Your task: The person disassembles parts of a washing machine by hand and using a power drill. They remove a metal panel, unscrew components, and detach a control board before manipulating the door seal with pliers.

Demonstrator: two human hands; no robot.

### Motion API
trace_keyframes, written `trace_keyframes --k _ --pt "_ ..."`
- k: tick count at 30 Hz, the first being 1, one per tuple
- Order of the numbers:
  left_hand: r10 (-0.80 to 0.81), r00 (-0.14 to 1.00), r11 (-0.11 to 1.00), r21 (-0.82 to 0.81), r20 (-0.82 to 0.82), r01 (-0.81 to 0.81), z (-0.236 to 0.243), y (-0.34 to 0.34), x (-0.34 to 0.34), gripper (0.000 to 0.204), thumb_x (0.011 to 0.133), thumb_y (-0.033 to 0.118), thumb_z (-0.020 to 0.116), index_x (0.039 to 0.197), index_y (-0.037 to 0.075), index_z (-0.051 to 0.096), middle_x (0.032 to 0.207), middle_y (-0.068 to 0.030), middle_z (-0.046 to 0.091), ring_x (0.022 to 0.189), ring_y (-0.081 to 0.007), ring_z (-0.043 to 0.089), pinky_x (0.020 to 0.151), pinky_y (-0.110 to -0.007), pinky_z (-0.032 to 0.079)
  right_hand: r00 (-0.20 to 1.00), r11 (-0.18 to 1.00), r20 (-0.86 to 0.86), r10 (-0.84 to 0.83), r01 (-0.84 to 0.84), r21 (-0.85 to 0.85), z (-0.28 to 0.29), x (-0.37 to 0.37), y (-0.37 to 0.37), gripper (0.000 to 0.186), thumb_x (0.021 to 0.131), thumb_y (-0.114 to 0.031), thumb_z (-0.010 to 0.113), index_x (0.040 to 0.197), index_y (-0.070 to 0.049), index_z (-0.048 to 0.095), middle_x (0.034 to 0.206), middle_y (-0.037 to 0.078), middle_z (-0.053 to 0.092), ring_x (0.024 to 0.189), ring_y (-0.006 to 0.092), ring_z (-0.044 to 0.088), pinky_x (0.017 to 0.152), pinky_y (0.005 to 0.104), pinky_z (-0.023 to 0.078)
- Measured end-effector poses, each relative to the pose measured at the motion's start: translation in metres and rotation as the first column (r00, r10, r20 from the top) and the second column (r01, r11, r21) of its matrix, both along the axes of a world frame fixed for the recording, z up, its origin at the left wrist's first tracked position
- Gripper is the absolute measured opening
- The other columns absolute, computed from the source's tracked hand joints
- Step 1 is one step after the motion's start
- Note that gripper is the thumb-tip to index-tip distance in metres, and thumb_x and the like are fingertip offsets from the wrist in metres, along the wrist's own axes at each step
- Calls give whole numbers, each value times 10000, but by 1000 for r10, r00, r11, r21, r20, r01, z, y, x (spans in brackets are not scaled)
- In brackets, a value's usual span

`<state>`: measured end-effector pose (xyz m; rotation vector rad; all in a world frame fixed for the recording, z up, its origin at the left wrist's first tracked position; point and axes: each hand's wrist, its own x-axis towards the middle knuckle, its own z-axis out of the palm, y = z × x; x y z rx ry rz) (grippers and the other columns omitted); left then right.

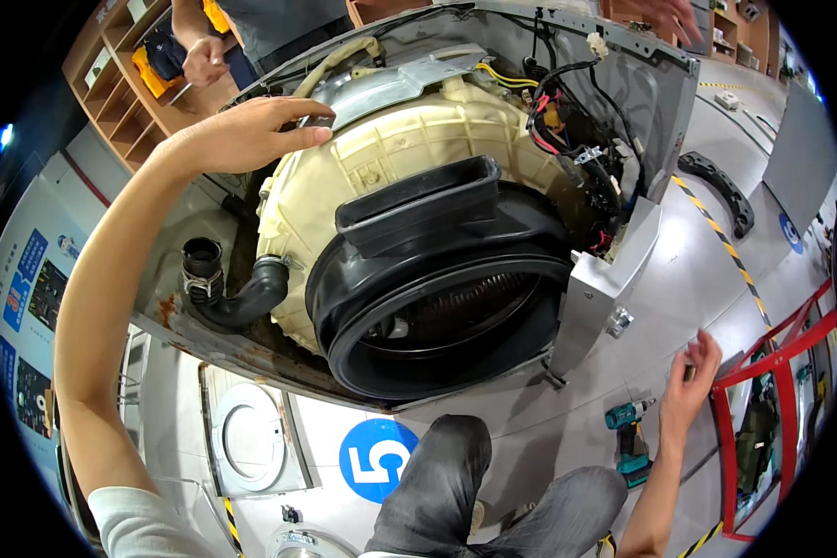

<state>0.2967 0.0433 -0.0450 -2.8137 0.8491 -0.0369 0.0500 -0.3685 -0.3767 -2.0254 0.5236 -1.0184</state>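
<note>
My left hand (293, 126) reaches across to the upper left of an opened front-loading washing machine, its fingers apart at the edge of a silver metal bar (400, 79) on the cream plastic tub (372, 149). A black rubber door gasket (446, 232) with a rectangular spout fills the front, and a black hose (251, 302) bends at the left. Wiring (567, 121) hangs at the upper right. My right hand (690, 381) is low at the right, fingers curled around something small that I cannot make out, above a teal cordless drill (623, 437).
A person's hand (205, 60) is beyond the machine, another hand (674, 23) at top right. A red metal frame (781, 344) stands right, a dark curved part (721, 186) lies behind. A white ring on a panel (251, 437) lies below; hazard tape (716, 232) crosses the floor.
</note>
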Motion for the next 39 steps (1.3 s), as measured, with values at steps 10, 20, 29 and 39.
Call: trace_keyframes --k 10,20,29,39 --pt "-115 993 992 -45 26 116 -2 12 3 555 932 391 566 1297 -23 510 1236 -182 588 1128 -261 567 947 -382 448 930 716 24 366 -265 -646 130 75 123 471 701 -54 690 1152 -11 562 1113 150 548 1052 323 529 943 427 412" --pt "-81 957 972 -233 -280 15 16 29 16 604 889 284 677 1367 -7 450 1327 -160 533 1221 -223 513 1015 -353 427 982 681 -31 188 -153 -716 121 111 146 505 713 -86 683 1202 -38 565 1103 95 625 1035 244 586 949 385 415" --pt "-149 957 980 -170 -250 108 12 31 18 531 927 222 617 1393 49 430 1351 -113 519 1308 -261 431 1079 -392 353 976 645 -120 180 -209 -735 130 107 151 420 783 -97 651 1192 -37 579 1105 100 630 1031 268 573 945 389 405" --pt "-133 971 983 -148 -199 104 9 31 15 546 920 239 626 1388 34 431 1330 -126 534 1264 -258 468 1061 -377 375 973 633 -133 187 -223 -741 128 105 153 425 801 -88 658 1215 -41 579 1103 109 640 1024 282 579 933 379 420"
